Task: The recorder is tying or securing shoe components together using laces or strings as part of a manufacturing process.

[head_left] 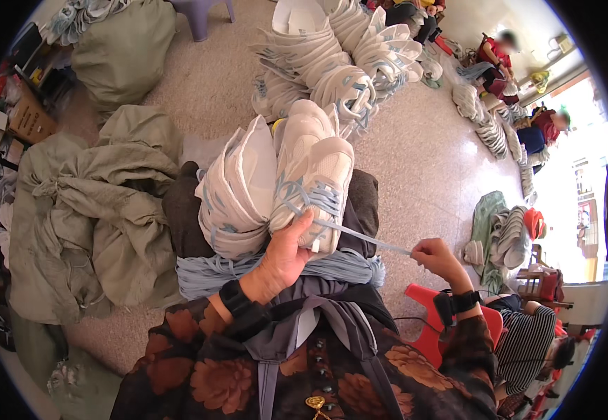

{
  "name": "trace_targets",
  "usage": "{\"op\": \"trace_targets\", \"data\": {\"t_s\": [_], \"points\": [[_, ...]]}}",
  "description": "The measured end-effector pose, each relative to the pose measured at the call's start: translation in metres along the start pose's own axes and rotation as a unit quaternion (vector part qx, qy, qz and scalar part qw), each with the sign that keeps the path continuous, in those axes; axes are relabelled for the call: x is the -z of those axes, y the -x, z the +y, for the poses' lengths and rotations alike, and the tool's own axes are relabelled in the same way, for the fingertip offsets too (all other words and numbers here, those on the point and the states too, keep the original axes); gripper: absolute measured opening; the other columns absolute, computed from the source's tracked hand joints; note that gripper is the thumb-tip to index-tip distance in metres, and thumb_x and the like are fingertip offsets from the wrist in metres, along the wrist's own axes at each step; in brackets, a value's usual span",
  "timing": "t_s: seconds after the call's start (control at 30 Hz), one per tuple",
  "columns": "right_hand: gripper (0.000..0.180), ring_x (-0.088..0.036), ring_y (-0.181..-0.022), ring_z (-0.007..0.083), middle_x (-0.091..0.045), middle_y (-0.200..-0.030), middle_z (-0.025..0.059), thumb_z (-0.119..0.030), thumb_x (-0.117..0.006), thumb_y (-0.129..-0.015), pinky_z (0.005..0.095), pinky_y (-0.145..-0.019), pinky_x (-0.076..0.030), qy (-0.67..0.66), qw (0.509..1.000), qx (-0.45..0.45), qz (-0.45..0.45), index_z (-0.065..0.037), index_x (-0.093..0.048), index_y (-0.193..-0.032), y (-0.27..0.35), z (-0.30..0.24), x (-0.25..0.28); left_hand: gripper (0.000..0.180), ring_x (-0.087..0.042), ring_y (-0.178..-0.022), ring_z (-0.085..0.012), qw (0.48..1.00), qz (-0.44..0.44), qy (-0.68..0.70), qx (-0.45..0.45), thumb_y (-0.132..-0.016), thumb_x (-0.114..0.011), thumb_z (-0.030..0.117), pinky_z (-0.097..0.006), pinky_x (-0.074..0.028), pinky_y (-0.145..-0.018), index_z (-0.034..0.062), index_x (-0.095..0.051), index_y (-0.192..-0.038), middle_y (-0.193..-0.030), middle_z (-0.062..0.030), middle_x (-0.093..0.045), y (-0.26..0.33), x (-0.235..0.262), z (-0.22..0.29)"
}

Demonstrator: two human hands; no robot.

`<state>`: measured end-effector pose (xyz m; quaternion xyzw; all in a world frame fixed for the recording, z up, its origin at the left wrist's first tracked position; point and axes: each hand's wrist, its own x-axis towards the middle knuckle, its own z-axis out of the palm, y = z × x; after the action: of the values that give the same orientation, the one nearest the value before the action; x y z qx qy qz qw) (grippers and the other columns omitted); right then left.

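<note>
On my lap lies a white shoe upper (331, 164) with pale blue lacing across its front. My left hand (288, 246) grips its near edge, thumb up by the lacing. From the eyelets a pale blue shoelace (367, 237) runs taut to my right hand (438, 257), whose fingers are pinched on it, out to the right. A second white upper (302, 129) rests beside the first. Left of them leans a nested stack of white uppers (237, 192). Across my lap, below the shoes, lies a bundle of pale blue shoelaces (213, 276).
Large piles of white uppers (311, 52) lie on the floor ahead. Grey-green sacks (94, 210) spread along my left. A red stool (426, 308) stands close to my right elbow. Several other people sit at the right, among more uppers (510, 234). A purple stool (199, 17) stands far off.
</note>
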<state>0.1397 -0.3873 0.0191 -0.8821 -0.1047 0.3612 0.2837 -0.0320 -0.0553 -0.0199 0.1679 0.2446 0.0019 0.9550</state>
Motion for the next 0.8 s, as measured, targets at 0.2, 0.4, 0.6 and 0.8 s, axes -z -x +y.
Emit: {"op": "trace_targets", "data": {"t_s": [0.2,0.4,0.6,0.8], "points": [[0.017,-0.059,-0.06,0.0098,-0.064,-0.069,0.0032,-0.016,-0.064,-0.098,0.0245,-0.051,-0.045,-0.2,0.949,0.226,-0.09,-0.001,-0.069,-0.092,0.014,-0.17,-0.021,0.049,-0.062,-0.114,-0.0227,0.992,-0.071,-0.104,-0.017,-0.092,-0.063,0.001,-0.048,-0.056,-0.094,0.0106,-0.05,-0.138,-0.124,-0.0049,-0.06,0.004,0.017,-0.003],[0.013,-0.053,-0.062,0.0029,-0.06,-0.073,-0.0031,-0.012,-0.063,-0.098,0.0215,-0.054,-0.043,-0.121,0.951,0.263,-0.109,-0.001,-0.068,-0.095,-0.022,-0.192,-0.066,0.05,-0.061,-0.118,-0.0213,0.99,-0.09,-0.104,-0.004,-0.094,-0.063,0.002,-0.048,-0.054,-0.098,0.0117,-0.047,-0.14,-0.13,-0.005,-0.059,0.0,0.014,-0.004],[0.016,-0.054,-0.067,0.0043,-0.061,-0.07,-0.0006,-0.013,-0.067,-0.095,0.0256,-0.059,-0.046,-0.056,0.961,0.238,-0.13,0.002,-0.066,-0.09,-0.035,-0.173,-0.103,0.039,-0.062,-0.114,-0.0174,0.998,-0.014,-0.065,-0.005,-0.1,-0.065,0.016,-0.042,-0.056,-0.092,0.013,-0.052,-0.136,-0.126,-0.0031,-0.061,0.002,0.01,-0.008],[0.01,-0.055,-0.068,0.0068,-0.062,-0.075,-0.001,-0.01,-0.069,-0.093,0.0252,-0.06,-0.045,0.026,0.945,0.287,-0.156,-0.001,-0.067,-0.093,-0.035,-0.163,-0.081,0.033,-0.064,-0.109,-0.0146,0.998,0.014,-0.066,-0.021,-0.1,-0.066,0.019,-0.037,-0.057,-0.086,0.015,-0.057,-0.132,-0.121,-0.0006,-0.064,0.0,0.004,-0.008]]}}
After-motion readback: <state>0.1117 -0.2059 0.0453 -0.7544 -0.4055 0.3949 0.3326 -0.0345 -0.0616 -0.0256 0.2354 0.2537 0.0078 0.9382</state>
